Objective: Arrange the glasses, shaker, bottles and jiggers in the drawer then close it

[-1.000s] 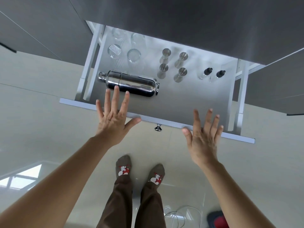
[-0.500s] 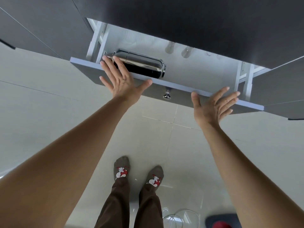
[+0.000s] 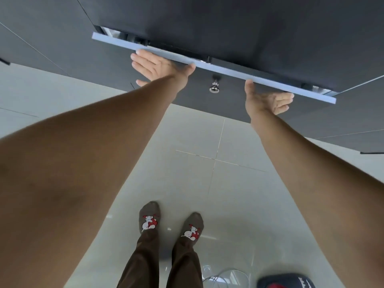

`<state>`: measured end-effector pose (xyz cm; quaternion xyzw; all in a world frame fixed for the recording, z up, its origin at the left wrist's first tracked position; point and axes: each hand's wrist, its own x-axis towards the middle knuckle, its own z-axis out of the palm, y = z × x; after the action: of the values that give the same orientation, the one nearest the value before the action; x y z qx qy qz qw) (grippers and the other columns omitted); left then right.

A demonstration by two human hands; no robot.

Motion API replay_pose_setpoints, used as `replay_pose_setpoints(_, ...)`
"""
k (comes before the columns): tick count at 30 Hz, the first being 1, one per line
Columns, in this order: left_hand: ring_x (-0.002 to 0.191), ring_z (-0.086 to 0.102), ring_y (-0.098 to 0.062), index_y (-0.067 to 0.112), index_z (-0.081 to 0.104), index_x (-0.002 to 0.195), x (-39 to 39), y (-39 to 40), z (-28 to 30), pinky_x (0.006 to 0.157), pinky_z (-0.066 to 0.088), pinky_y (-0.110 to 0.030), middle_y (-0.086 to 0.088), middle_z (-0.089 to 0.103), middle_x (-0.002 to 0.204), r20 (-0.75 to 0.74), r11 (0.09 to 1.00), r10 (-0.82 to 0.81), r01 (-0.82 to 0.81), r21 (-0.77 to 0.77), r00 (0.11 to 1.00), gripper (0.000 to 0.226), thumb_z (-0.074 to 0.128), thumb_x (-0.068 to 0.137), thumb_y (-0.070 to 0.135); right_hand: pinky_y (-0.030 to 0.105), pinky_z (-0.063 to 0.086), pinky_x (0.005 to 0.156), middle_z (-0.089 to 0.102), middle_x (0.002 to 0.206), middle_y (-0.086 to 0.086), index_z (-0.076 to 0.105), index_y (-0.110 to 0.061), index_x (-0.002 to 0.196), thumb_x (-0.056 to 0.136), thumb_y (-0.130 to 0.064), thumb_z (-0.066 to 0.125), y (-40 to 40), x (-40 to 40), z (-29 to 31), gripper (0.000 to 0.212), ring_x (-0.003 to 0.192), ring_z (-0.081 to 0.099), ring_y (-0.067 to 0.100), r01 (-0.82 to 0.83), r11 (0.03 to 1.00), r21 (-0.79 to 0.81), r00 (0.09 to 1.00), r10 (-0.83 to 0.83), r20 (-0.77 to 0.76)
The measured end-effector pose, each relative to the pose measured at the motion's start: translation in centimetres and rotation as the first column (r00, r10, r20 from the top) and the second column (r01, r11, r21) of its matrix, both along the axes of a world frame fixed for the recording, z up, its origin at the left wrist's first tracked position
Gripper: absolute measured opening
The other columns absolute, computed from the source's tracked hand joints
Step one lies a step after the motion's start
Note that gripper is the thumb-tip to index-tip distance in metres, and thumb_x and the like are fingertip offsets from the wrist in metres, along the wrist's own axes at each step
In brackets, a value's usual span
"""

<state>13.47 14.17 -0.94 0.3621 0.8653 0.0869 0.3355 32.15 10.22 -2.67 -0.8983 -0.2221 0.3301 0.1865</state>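
The dark drawer front (image 3: 234,88) with its pale top edge is pushed almost flush under the dark countertop, leaving only a thin gap. My left hand (image 3: 158,68) lies flat with fingers spread against the front, left of the metal knob (image 3: 214,88). My right hand (image 3: 268,100) presses its palm on the front to the right of the knob, fingers loosely curled. Neither hand holds anything. The glasses, shaker, bottles and jiggers are hidden inside the drawer.
Dark cabinet fronts (image 3: 41,38) run left and right of the drawer. Below is a pale tiled floor (image 3: 218,163) with my socked feet (image 3: 149,221). A coil of cable (image 3: 226,277) and a dark cap (image 3: 284,281) lie on the floor at bottom right.
Both hands pushed the drawer inward from fully open to nearly closed. The shaker, jiggers, bottles and glasses went out of sight under the countertop.
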Motion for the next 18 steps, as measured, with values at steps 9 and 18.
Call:
replay_pose_setpoints(9, 0.150, -0.013, -0.026, 0.006, -0.019, 0.151, -2.0, 1.2, -0.2, 0.122, 0.015, -0.044, -0.006, -0.018, 0.162, 0.007, 0.986, -0.168, 0.168, -0.022, 0.986, 0.124, 0.068, 0.079, 0.058, 0.041, 0.021, 0.120, -0.017, 0.160, 0.007, -0.024, 0.000, 0.144, 0.086, -0.060, 0.046, 1.4, 1.4, 0.0, 0.109, 0.149, -0.010, 0.022, -0.107, 0.992, -0.074, 0.994, 0.108, 0.009)
replay_pose_setpoints(18, 0.151, -0.012, -0.024, 0.020, -0.014, 0.154, -4.2, -1.5, 3.4, 0.120, 0.007, -0.055, 0.004, -0.016, 0.163, -0.048, 0.903, -0.430, 0.429, -0.037, 0.902, 0.091, 0.049, 0.094, 0.048, 0.052, 0.016, 0.117, -0.010, 0.162, 0.001, -0.012, -0.013, 0.150, 0.096, -0.043, 0.042, -2.3, 3.1, 3.5, 0.082, 0.149, -0.005, 0.028, -0.412, 0.895, -0.171, 0.886, 0.438, 0.155)
